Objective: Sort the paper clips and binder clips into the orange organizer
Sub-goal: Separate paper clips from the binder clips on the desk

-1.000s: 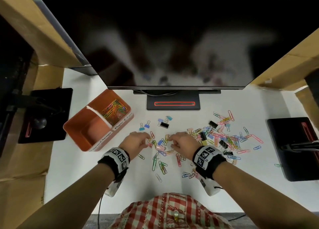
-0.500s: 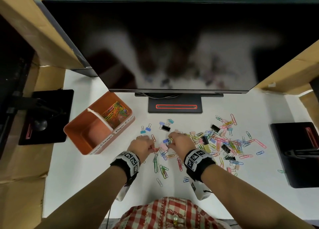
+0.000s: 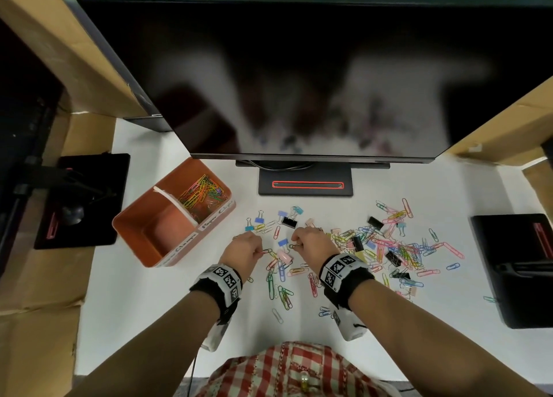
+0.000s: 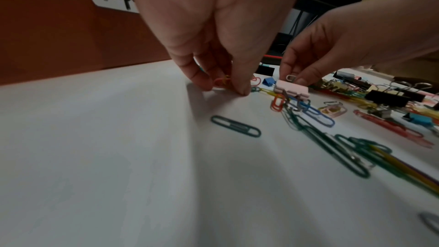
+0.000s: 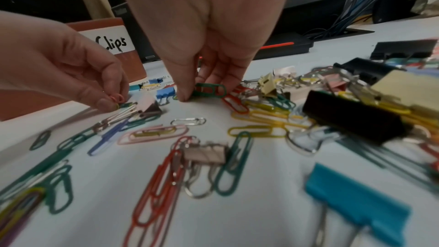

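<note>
The orange organizer (image 3: 140, 241) stands at the left; its far compartment holds coloured paper clips (image 3: 201, 192), and its near one looks bare. Loose paper clips and binder clips (image 3: 386, 247) lie scattered over the white table. My left hand (image 3: 259, 250) pinches a small red paper clip (image 4: 222, 81) at the table surface. My right hand (image 3: 294, 245) pinches a green paper clip (image 5: 209, 89) a little to the right. A pink binder clip (image 3: 284, 256) lies between the two hands, with a blue one (image 3: 282, 242) just behind it.
A large dark monitor (image 3: 299, 76) on a black stand (image 3: 305, 184) overhangs the back of the table. Black pads (image 3: 80, 199) (image 3: 514, 265) sit at both sides. Cardboard boxes (image 3: 36, 277) flank the table. Black binder clips (image 3: 288, 221) lie behind the hands.
Both hands stay over the same patch of clips. The left hand has drawn a little closer to the right hand, and both now pinch clips at the surface.
</note>
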